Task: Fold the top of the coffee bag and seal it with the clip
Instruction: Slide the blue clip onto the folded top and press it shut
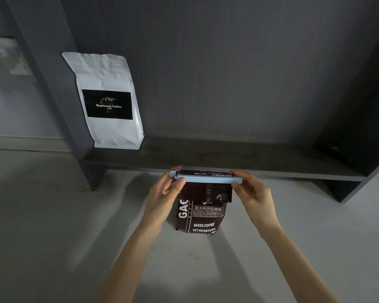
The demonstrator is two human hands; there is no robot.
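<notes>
A dark brown coffee bag (200, 217) with white lettering stands upright on the pale floor, its top folded over. A long light-blue clip (206, 178) lies across the folded top, horizontal. My left hand (164, 193) pinches the clip's left end, thumb in front and fingers behind. My right hand (252, 191) pinches the clip's right end the same way. Below the clip a folded flap of the bag hangs down over the front.
A white coffee bag (106, 99) with a black label stands on the left of a low dark grey shelf (228, 158), leaning against its upright. The shelf's back panel rises behind. A wall socket (7, 55) is at far left.
</notes>
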